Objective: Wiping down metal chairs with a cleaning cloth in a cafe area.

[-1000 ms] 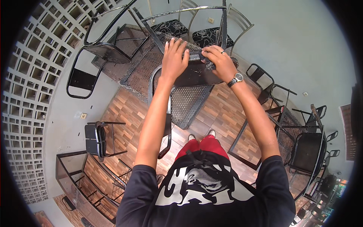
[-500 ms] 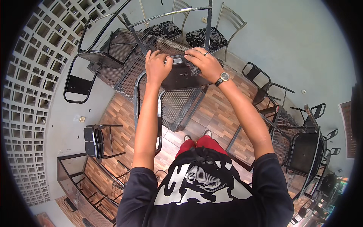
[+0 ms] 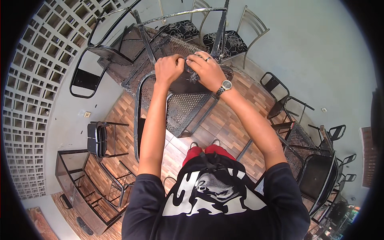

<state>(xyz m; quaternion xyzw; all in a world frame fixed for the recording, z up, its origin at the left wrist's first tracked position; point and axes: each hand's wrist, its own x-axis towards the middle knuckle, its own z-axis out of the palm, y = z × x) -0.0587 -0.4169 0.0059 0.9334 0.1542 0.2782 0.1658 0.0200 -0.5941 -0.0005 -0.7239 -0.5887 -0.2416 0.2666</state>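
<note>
A black metal chair [image 3: 180, 13] with worn paint rests upside down on a perforated metal table [image 3: 186, 110], its legs pointing up and away from me. My left hand [image 3: 169, 69] is closed around the edge of its frame near the base of a leg. Just beside it, my right hand [image 3: 208, 73] presses a crumpled dark cloth [image 3: 193, 76] against the same frame edge. The two hands nearly touch. My fingers hide much of the cloth and the bar beneath it.
Another black chair [image 3: 110, 54] leans on the table's far left. Two chairs with patterned seats [image 3: 228, 42] stand by the back wall. More black chairs [image 3: 316, 172] and a mesh table crowd the right. A dark metal frame [image 3: 76, 184] lies at lower left on the wood-patterned floor [image 3: 240, 96].
My right hand has slid left with the cloth along the frame, closer to my left hand. My left fingers have curled tighter. The view has shifted slightly.
</note>
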